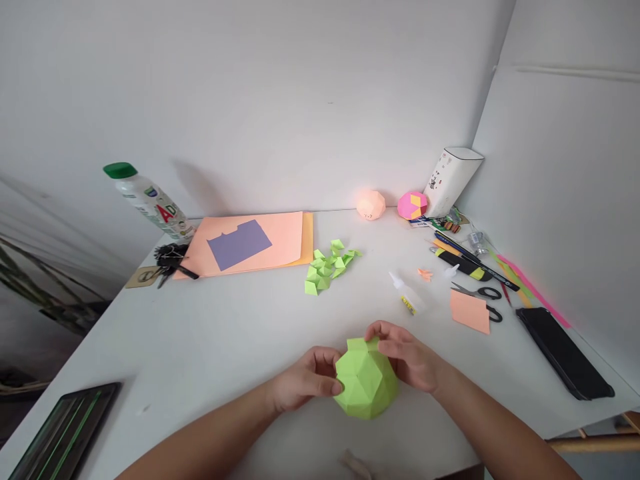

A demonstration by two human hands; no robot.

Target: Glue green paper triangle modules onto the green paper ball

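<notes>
Lime-green paper dome (367, 388) — faceted, upper edge uneven — left hand (307, 382), right hand (411, 359) both clamped on it.

kinda busy white tabletop (225, 327) here. white plastic bottle with a green cap (156, 205) stands at the back left, stacked peach paper sheets (285, 240) beside it. loose pile of small folded lime-green paper pieces (324, 268) around the middle, small white yellow-labelled plastic bottle (407, 297) off to the right. black-handled metal scissors (473, 291) lie partly under a flat peach paper piece (469, 312), and there's a flat black rectangular slab (565, 353) by the right edge.
</notes>
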